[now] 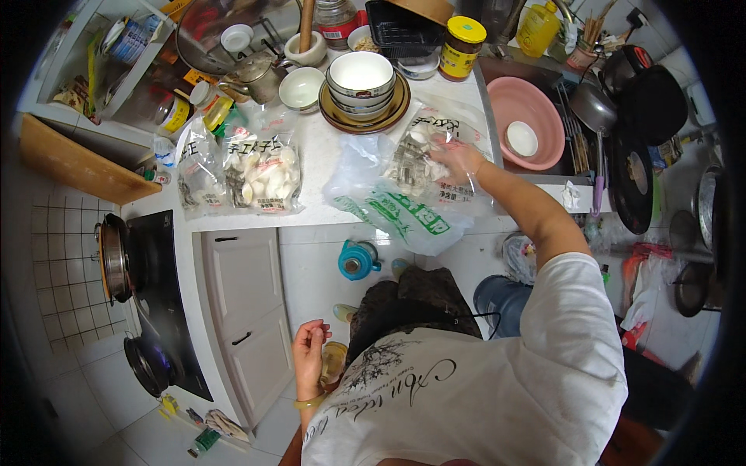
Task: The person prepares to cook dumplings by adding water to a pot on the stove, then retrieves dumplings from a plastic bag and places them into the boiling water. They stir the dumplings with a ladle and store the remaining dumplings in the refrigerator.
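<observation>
My right hand (460, 163) is at the clear printed plastic bag of dumplings (414, 157) on the counter's right half. Its fingers are partly hidden behind plastic film, so their grip is unclear. Against that bag lies a thin translucent carrier bag (402, 218) with green print, drooping over the counter's front edge. My left hand (312, 341) hangs low by my side, fingers curled, with nothing visible in it. Just beyond it, near my hip, is an amber-coloured container (333, 362). Two more dumpling bags, one fuller bag (265, 172) and one slimmer bag (201, 169), stand further left.
Stacked bowls (361, 76) on brown plates stand behind the bags. Right of them, a pink basin (527, 122) holding a small white bowl sits in the sink. At left, two pans (116, 259) (145, 367) stand on a black cooktop (166, 303). A blue thermos (355, 260) stands on the floor.
</observation>
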{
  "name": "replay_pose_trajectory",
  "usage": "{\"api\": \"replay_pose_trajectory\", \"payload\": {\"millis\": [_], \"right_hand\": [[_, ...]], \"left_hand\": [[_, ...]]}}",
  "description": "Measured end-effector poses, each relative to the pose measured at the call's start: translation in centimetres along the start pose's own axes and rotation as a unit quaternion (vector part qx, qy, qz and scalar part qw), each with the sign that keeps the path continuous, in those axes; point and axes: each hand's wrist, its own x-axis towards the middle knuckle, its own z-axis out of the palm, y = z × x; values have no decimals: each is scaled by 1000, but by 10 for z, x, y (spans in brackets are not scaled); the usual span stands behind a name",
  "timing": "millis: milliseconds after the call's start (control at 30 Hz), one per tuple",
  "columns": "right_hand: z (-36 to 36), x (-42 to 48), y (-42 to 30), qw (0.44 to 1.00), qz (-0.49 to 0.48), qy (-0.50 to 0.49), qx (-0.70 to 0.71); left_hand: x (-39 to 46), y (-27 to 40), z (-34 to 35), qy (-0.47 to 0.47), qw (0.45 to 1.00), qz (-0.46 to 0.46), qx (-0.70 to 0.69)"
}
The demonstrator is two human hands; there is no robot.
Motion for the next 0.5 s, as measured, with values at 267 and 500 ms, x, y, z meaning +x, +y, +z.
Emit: {"api": "replay_pose_trajectory", "payload": {"millis": [267, 500], "right_hand": [[0, 0, 0, 999, -8, -41, -34], [3, 2, -5, 998, 42, -34, -25]], "left_hand": [[-5, -10, -5, 11, 999, -19, -31], [-1, -15, -6, 14, 1000, -18, -17]]}}
